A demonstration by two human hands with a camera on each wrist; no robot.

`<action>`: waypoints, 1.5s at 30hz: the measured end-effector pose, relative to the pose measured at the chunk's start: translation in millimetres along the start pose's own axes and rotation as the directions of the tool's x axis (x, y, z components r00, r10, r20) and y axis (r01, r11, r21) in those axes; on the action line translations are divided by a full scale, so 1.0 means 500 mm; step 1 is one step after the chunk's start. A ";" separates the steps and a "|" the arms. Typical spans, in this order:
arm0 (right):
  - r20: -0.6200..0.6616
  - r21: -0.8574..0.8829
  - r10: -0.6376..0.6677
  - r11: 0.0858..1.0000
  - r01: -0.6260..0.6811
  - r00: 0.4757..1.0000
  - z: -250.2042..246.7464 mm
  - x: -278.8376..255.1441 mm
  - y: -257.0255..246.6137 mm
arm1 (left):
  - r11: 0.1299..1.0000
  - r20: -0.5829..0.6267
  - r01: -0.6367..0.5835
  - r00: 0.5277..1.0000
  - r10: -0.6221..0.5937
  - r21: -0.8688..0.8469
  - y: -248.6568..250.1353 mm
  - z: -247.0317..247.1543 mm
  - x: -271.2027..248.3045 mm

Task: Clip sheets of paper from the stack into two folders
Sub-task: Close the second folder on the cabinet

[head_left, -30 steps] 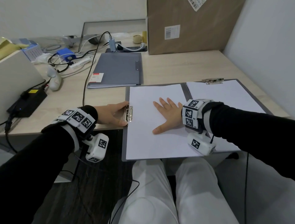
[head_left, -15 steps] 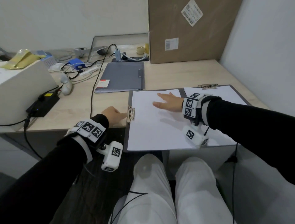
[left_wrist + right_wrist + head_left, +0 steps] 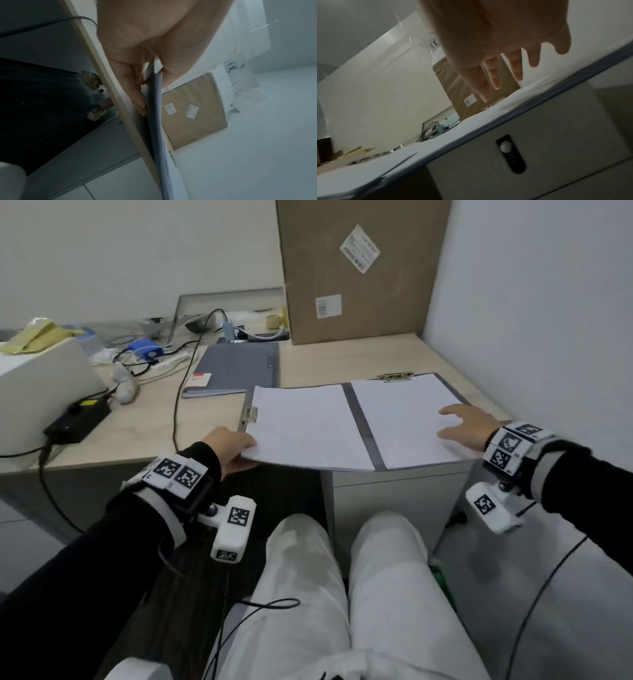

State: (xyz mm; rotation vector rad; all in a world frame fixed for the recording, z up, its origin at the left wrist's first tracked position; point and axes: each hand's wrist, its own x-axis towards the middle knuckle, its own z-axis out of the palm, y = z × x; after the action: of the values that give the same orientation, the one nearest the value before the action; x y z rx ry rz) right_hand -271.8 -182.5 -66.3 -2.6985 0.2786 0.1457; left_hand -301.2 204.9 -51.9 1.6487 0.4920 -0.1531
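Fingers (image 3: 137, 93) of my left hand (image 3: 228, 447) pinch the open folder's (image 3: 360, 422) near-left corner on the surface (image 3: 325, 364), right hand (image 3: 467, 426) spread flat on its right page; lifting carelessly, I'd risk clipped sheets buckling.

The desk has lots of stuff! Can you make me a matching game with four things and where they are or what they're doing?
Things:
1. left hand
2. right hand
3. closed folder
4. cardboard box

States:
A. stands against the wall
B. lies shut behind the open folder
C. grips the open folder's near left corner
D. is spread flat over the right-hand page

Pairs: 1-C, 2-D, 3-B, 4-A
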 end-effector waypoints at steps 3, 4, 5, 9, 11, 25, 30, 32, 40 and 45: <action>-0.004 -0.014 0.156 0.988 -0.156 0.988 -0.016 0.008 0.063 | 0.987 -0.027 -0.128 0.992 0.125 -0.101 0.037 0.025 -0.031; 0.013 -0.014 0.191 0.982 -0.190 0.982 -0.017 0.014 0.080 | 0.980 -0.032 -0.160 0.987 0.157 -0.121 0.051 0.033 -0.039; 0.027 -0.012 0.215 0.977 -0.215 0.976 -0.019 0.018 0.092 | 0.972 -0.032 -0.194 0.981 0.192 -0.129 0.064 0.040 -0.045; 0.001 0.029 0.293 0.956 -0.293 0.956 -0.032 0.019 0.103 | 0.935 0.027 -0.325 0.943 0.332 -0.144 0.103 0.073 -0.058; 0.008 0.049 0.331 0.942 -0.331 0.943 -0.039 0.018 0.106 | 0.915 0.029 -0.390 0.918 0.394 -0.100 0.111 0.101 -0.068; 0.081 0.731 0.197 0.655 -0.193 0.977 -0.030 0.011 0.115 | 0.746 0.355 -0.665 0.688 0.633 -0.042 0.159 0.290 -0.104; 0.158 0.966 0.173 0.179 -0.189 0.972 -0.034 -0.007 0.102 | 0.599 0.533 -0.781 0.588 0.608 0.177 0.159 0.407 -0.126; 0.156 0.978 0.178 0.110 -0.178 0.972 -0.035 -0.018 0.100 | 0.506 0.587 -0.819 0.557 0.587 0.271 0.146 0.452 -0.129; 0.265 0.963 -0.031 -0.037 -0.266 0.964 -0.028 -0.029 0.123 | 0.128 0.705 -0.799 0.583 0.404 0.587 0.064 0.538 -0.134; 0.300 0.938 0.055 0.164 -0.305 0.952 -0.010 -0.034 0.103 | 0.379 0.650 -0.751 0.659 0.379 0.541 0.047 0.519 -0.109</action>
State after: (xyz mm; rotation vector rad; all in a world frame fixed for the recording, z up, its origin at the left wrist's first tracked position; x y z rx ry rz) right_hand -299.0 -227.6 -79.7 -1.2612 0.4401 0.2087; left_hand -293.3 -61.1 -48.0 2.4799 -0.6733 -0.2013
